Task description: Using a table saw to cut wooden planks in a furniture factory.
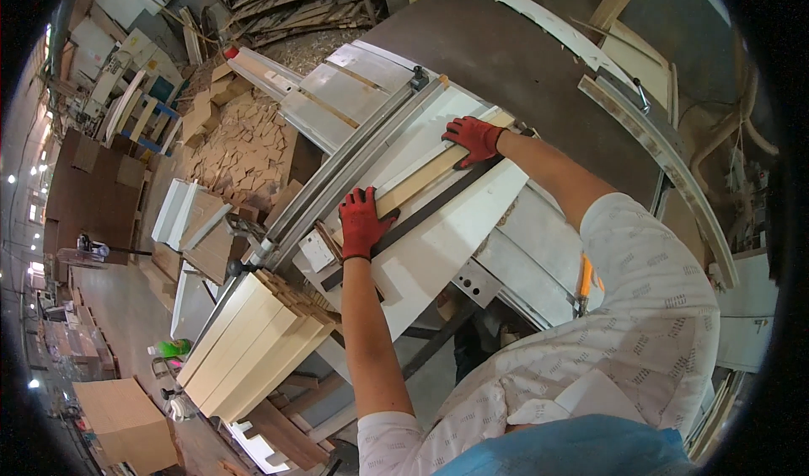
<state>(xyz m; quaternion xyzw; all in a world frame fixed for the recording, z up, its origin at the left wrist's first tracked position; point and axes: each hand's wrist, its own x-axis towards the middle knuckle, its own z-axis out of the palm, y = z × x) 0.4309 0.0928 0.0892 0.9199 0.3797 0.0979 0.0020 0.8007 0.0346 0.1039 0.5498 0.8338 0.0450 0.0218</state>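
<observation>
A long pale wooden strip (417, 181) lies slantwise across a white board (455, 248) on a machine table. My left hand (362, 223), in a red glove, grips the strip's near-left end, its thumb apart from the fingers. Farther right, my right hand (476, 141), gloved in red too, is closed over the strip near its other end. A dark bar (438, 210) runs alongside the strip on my side. A small white block (318, 250) sits just left of my left hand. What lies under both palms is hidden.
A metal rail (354, 160) runs along the table's far side. Stacked pale boards (253, 341) stand at the lower left, near a green bottle (171, 348). Wood offcuts (249, 143) pile up beyond the table. An orange-handled tool (585, 278) is near my right side.
</observation>
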